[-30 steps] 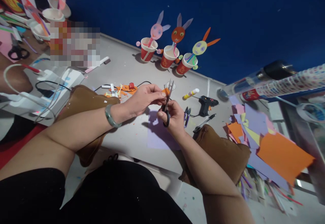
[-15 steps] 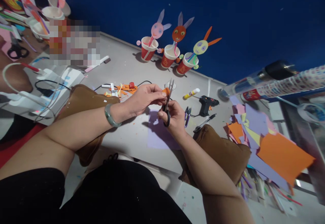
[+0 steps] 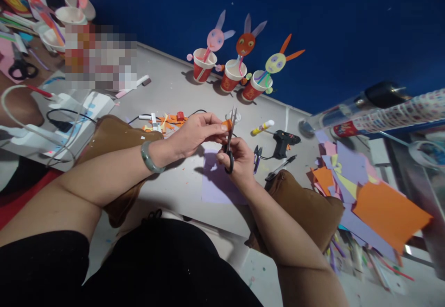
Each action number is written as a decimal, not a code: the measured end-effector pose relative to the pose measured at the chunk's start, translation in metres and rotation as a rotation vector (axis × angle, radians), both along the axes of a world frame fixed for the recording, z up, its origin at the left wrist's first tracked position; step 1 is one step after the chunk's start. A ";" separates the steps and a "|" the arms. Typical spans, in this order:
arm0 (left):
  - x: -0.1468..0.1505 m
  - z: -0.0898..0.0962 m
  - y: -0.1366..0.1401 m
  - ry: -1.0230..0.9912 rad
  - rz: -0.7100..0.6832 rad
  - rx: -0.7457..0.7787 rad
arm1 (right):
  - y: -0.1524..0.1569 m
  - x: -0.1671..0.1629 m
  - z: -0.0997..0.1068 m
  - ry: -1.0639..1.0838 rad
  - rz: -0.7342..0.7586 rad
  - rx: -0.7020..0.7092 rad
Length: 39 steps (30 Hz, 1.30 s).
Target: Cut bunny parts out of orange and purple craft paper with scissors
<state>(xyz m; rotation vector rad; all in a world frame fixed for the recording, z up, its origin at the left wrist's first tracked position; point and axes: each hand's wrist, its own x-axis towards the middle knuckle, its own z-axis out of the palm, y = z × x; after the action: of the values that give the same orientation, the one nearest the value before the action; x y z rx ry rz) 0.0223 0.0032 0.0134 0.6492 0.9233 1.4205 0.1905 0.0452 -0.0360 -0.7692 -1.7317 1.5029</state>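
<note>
My left hand (image 3: 205,133) pinches a small piece of orange paper (image 3: 227,124) between thumb and fingers. Black-handled scissors (image 3: 230,145) are gripped in my right hand (image 3: 239,158), their blades pointing up beside the orange paper. Both hands are close together above the table, over the upper part of a lilac paper sheet (image 3: 219,188). Just right of my right hand lie small purple-handled snips (image 3: 257,159). A round whitish item (image 3: 233,116) lies behind the blades, partly hidden.
Three paper cups with rabbit heads (image 3: 233,76) stand along the blue wall. A glue stick (image 3: 263,128), glue gun (image 3: 283,143) and pen (image 3: 281,168) lie to the right. Brown cushions (image 3: 302,200) flank the work area; orange scraps (image 3: 170,120) and a power strip (image 3: 86,117) are leftward.
The scissor blades look slightly closer together than before. Both hands keep nearly the same place, and the view has shifted only a little.
</note>
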 end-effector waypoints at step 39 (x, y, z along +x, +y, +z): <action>-0.005 -0.002 -0.002 0.203 0.084 0.099 | -0.002 0.002 0.002 -0.043 -0.010 -0.006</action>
<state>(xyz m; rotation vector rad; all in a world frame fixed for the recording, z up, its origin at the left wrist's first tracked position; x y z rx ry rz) 0.0172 0.0013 0.0113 0.8492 1.0547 1.5014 0.1923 0.0431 -0.0341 -0.8171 -1.7534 1.4953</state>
